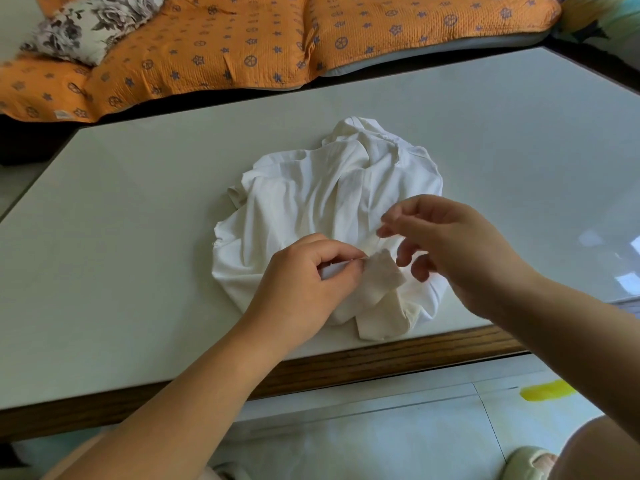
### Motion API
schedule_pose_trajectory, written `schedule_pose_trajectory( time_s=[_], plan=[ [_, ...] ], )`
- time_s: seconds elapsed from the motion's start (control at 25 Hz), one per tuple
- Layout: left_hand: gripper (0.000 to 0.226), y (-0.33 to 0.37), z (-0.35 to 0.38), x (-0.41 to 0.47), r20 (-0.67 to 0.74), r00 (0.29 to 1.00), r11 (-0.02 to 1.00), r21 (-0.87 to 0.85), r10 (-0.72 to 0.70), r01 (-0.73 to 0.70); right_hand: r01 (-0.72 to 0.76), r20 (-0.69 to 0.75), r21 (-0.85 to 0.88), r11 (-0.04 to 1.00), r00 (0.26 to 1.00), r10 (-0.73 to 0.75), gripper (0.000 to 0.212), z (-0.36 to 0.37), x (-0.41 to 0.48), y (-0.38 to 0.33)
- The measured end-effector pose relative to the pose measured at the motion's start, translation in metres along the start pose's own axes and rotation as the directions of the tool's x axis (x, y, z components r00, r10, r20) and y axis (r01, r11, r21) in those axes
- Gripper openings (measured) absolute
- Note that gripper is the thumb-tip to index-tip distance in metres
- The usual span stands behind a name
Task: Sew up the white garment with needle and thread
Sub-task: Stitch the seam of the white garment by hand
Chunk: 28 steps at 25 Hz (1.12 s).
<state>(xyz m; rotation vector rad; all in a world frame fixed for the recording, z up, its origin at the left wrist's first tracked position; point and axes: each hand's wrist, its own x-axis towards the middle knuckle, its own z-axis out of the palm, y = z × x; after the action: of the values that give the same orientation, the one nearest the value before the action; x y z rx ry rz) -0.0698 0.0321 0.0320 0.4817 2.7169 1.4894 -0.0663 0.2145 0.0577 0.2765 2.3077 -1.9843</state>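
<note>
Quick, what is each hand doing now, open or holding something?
Left hand: pinches a fold of the white garment.
Right hand: thumb and forefinger pinch what seems to be the thread.

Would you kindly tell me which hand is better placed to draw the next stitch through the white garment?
The right hand, probably: its fingertips pinch a fine strand just above the raised fold, while the left hand is busy pinching that fold of the white garment steady.
</note>
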Motion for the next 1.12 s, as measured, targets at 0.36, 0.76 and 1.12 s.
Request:
schedule_pose_trajectory(
  time_s=[0.36, 0.76, 1.12],
  plan=[
    [0.012, 0.002, -0.004, 0.0, 0.085, 0.994, 0.995, -0.062, -0.069, 0.074, -0.006, 0.089, 0.562, 0.827, 0.995, -0.054, 0.011, -0.01, 0.013, -0.014],
    [0.009, 0.002, -0.005, 0.0, 0.145, 0.979, 0.983, -0.09, -0.145, 0.159, 0.373, -0.118, 0.201, 0.906, 0.927, -0.356, 0.014, -0.016, 0.019, -0.01],
    [0.007, 0.003, -0.011, 0.0, 0.182, 0.966, 0.968, -0.136, -0.185, 0.211, 0.476, -0.184, -0.13, 0.87, 0.85, -0.493, 0.015, -0.022, 0.025, -0.005]
  ],
)
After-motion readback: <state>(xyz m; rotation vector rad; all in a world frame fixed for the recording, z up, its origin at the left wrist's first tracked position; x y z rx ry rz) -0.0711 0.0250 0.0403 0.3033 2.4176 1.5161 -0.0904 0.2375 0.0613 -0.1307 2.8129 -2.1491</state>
